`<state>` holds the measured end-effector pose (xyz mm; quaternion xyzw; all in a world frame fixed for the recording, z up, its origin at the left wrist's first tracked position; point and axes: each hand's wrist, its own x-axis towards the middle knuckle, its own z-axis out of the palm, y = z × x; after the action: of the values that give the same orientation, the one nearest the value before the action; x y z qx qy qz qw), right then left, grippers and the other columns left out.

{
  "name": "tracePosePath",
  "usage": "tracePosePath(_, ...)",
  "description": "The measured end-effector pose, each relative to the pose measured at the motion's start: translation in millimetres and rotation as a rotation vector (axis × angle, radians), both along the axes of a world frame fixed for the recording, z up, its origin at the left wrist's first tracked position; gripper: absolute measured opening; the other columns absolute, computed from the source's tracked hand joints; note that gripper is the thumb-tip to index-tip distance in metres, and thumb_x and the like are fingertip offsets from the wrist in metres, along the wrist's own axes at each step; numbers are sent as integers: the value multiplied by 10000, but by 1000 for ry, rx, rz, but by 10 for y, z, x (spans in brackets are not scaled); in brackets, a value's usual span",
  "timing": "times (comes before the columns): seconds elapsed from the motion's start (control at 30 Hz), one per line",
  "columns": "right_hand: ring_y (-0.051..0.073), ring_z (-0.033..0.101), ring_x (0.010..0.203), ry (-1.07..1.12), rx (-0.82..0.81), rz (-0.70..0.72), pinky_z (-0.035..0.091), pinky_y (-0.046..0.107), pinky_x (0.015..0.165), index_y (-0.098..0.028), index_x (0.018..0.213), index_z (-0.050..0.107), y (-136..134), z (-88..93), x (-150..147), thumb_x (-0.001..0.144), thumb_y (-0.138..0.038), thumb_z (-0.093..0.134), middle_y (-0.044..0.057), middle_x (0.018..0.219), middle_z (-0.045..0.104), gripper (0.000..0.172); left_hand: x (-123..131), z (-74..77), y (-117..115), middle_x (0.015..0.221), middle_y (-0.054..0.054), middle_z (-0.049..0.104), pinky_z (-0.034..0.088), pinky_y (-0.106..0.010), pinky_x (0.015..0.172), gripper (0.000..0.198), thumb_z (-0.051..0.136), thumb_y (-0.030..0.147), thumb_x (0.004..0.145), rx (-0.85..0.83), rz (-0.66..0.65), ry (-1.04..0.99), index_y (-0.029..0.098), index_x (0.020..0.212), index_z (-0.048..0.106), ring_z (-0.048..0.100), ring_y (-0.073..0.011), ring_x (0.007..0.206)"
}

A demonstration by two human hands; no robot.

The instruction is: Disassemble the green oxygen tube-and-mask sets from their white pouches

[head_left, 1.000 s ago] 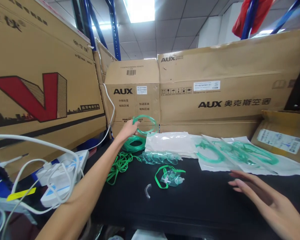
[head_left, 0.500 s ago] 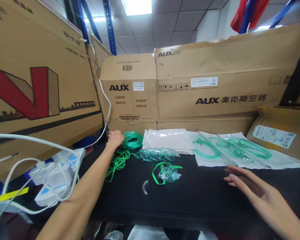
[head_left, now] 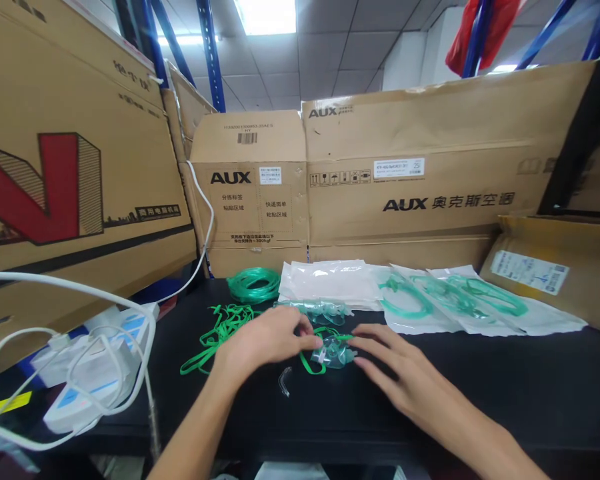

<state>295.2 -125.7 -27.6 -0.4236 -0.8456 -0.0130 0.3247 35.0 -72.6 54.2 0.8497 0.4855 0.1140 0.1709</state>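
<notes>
A clear green oxygen mask (head_left: pixel 336 353) with a green elastic strap (head_left: pixel 313 367) lies on the black table between my two hands. My left hand (head_left: pixel 273 337) is at its left side, thumb at the mask's edge and fingers curved but apart from the thumb. On the other side, my right hand (head_left: pixel 397 360) is open, with spread fingertips beside the mask's connector end; whether they touch it I cannot tell. A short clear bent tube (head_left: pixel 284 382) lies in front of my left hand. Behind the hands is a row of more clear green masks (head_left: pixel 325 310), partly hidden.
A heap of green straps (head_left: pixel 225 327) and a coil of green tubing (head_left: pixel 254 285) lie to the left. White packets (head_left: pixel 330 280) and bagged green tubing sets (head_left: pixel 450 300) line the back. White cables and a power strip (head_left: pixel 80 393) occupy the left edge. Cardboard boxes (head_left: pixel 260 220) wall the rear.
My left hand has come from beside the tubing coil to the mask's left side. My right hand has moved left to its right side. The strap heap is more spread out. The view has shifted slightly.
</notes>
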Motion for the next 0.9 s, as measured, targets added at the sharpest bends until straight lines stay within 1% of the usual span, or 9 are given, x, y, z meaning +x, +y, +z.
tracePosePath(0.1, 353, 587, 1311, -150, 44, -39, 529, 574, 1060, -268, 1420, 570, 76, -60, -199, 1013, -306, 562, 137, 1479, 563, 408, 117, -185, -11, 849, -14, 750, 423, -271, 696, 314, 635, 515, 883, -7, -16, -25, 237, 886, 782, 665, -205, 820)
tracePosePath(0.17, 396, 587, 1302, -198, 83, -67, 547, 604, 1024, -239, 1462, 525, 117, -101, -249, 968, -292, 640, 170, 1496, 545, 510, 180, -223, 9, 836, -1, 734, 415, -263, 678, 309, 601, 493, 912, -6, -29, -118, 229, 899, 760, 646, -186, 793)
tracePosePath(0.27, 402, 565, 1328, -154, 162, -110, 555, 595, 1017, -232, 1518, 441, 169, -77, -249, 962, -274, 649, 192, 1516, 514, 595, 261, -159, 9, 848, 4, 720, 421, -254, 672, 328, 569, 484, 942, -42, -35, -307, 206, 915, 741, 630, -174, 793)
tracePosePath(0.37, 345, 548, 1357, -16, 202, -111, 526, 553, 1069, -275, 1516, 423, 192, 68, -217, 1028, -259, 528, 161, 1501, 521, 499, 311, -20, -61, 895, -2, 724, 448, -254, 750, 392, 529, 512, 981, -49, -105, -488, 187, 927, 742, 625, -174, 853)
tracePosePath(0.53, 265, 628, 1237, 359, 16, -49, 523, 450, 1064, -306, 1368, 523, 104, 387, -164, 1008, -403, 588, 82, 1358, 632, 379, 311, 89, -222, 1130, -4, 729, 454, -257, 879, 362, 549, 514, 1001, 35, -193, -616, 231, 1099, 752, 627, -183, 1015)
tracePosePath(0.63, 230, 688, 1087, 584, -206, 5, 578, 374, 957, -276, 1225, 597, 53, 468, -156, 976, -492, 615, 59, 1223, 691, 330, 311, -31, -245, 1101, 4, 733, 470, -268, 848, 330, 596, 498, 984, 76, -182, -572, 270, 1169, 747, 630, -182, 966)
tracePosePath(0.7, 228, 688, 1106, 658, -287, 63, 576, 368, 977, -263, 1208, 631, 64, 448, -173, 979, -505, 601, 63, 1238, 697, 334, 329, -158, -221, 1078, 2, 741, 485, -282, 880, 327, 569, 492, 1003, 95, -160, -579, 280, 1176, 749, 641, -189, 967)
tracePosePath(0.77, 249, 657, 1198, 662, -253, 60, 534, 405, 1058, -255, 1207, 665, 107, 382, -207, 992, -494, 575, 78, 1295, 690, 335, 362, -275, -186, 1109, -6, 743, 484, -297, 952, 310, 557, 473, 1014, 136, -126, -595, 279, 1154, 754, 653, -199, 1021)
tracePosePath(0.9, 304, 605, 1305, 597, -137, -109, 451, 496, 1146, -242, 1309, 666, 188, 231, -289, 996, -530, 531, 119, 1380, 667, 447, 444, -362, -161, 1139, -16, 737, 484, -289, 987, 230, 563, 374, 1024, 248, -132, -590, 275, 1104, 754, 662, -196, 1053)
